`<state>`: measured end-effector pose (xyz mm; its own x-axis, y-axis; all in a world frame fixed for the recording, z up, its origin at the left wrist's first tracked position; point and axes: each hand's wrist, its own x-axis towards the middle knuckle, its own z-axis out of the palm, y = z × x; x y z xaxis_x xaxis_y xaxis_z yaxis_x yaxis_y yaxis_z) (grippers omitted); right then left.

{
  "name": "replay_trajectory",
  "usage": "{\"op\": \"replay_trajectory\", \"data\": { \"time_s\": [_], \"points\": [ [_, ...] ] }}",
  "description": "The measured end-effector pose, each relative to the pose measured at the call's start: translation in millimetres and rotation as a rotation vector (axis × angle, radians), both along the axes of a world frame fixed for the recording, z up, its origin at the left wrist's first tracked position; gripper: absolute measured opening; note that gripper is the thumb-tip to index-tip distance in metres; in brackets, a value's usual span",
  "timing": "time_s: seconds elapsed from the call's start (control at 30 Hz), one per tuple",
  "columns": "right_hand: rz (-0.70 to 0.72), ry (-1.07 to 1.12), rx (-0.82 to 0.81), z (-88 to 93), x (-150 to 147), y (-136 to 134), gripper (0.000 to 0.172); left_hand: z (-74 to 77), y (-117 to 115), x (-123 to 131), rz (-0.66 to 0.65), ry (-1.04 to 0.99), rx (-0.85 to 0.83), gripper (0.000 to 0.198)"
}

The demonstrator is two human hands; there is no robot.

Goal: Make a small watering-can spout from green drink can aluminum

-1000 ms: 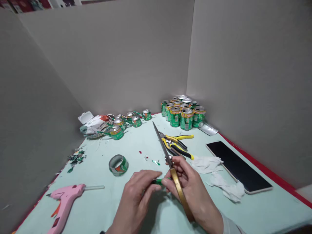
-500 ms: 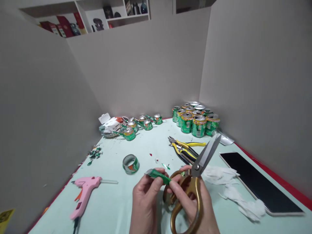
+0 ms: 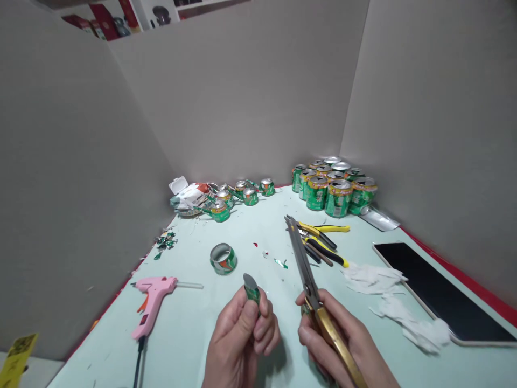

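Note:
Between thumb and fingers, my left hand point(image 3: 242, 328) pinches a small strip of green can metal point(image 3: 251, 288), its rounded silvery tip pointing up. My right hand point(image 3: 337, 334) is closed around the gold handles of a pair of scissors point(image 3: 309, 280). The blades look closed and point away from me, over the pliers. The scissors and the metal strip are apart. Beyond my left hand stands a ring cut from a green can point(image 3: 223, 260). Small metal scraps point(image 3: 280, 263) lie on the table between the ring and the scissors.
A pink glue gun point(image 3: 153, 302) lies at left, near tiny green metal pieces point(image 3: 165, 242). Cut-down cans point(image 3: 220, 210) and a wipes pack point(image 3: 194, 196) stand far left, whole cans point(image 3: 338, 198) far right. Pliers point(image 3: 323, 245), crumpled tissues point(image 3: 375, 278) and a tablet-like device point(image 3: 440, 291) lie right.
My hands have moved apart. The right hand has turned the scissors to point forward, and the left hand now holds the metal strip alone, tip up. The view has tilted down slightly.

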<state>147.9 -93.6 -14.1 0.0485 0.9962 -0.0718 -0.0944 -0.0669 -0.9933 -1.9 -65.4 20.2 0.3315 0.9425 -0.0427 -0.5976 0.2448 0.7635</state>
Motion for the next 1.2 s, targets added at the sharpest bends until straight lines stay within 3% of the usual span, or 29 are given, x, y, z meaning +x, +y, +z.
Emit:
{"op": "replay_trajectory", "data": {
  "time_s": [0.2, 0.33, 0.47, 0.57, 0.7, 1.0, 1.13, 1.2],
  "points": [
    [0.126, -0.424, 0.096, 10.3, 15, 0, 0.021, -0.9, -1, -7, -0.070, -0.028, 0.009, 0.027],
    [0.088, -0.767, 0.136, 15.5, 32, -2, 0.015, -2.4, -2, -18, -0.079, -0.019, -0.003, 0.025],
    [0.050, -1.046, 0.163, -0.2, 51, -4, 0.034, -8.0, -5, -26, -0.059, 0.015, 0.020, 0.026],
    [-0.036, -1.202, 0.223, -17.9, 60, -3, 0.038, -12.6, -8, -27, -0.052, 0.032, 0.014, 0.025],
    [-0.101, -1.352, 0.325, -28.5, 64, 4, 0.034, -17.9, -12, -25, -0.095, -0.019, -0.032, 0.023],
    [-0.047, -1.516, 0.299, -18.2, 64, 19, 0.023, -19.8, -16, -22, -0.023, 0.030, -0.083, 0.038],
    [-0.120, -1.587, 0.419, -17.0, 64, 15, 0.023, -19.5, -15, -18, 0.053, 0.076, -0.107, 0.029],
    [-0.171, -1.517, 0.517, -13.6, 58, 10, 0.024, -19.1, -16, -15, 0.078, 0.086, -0.119, 0.025]
  ]
}}
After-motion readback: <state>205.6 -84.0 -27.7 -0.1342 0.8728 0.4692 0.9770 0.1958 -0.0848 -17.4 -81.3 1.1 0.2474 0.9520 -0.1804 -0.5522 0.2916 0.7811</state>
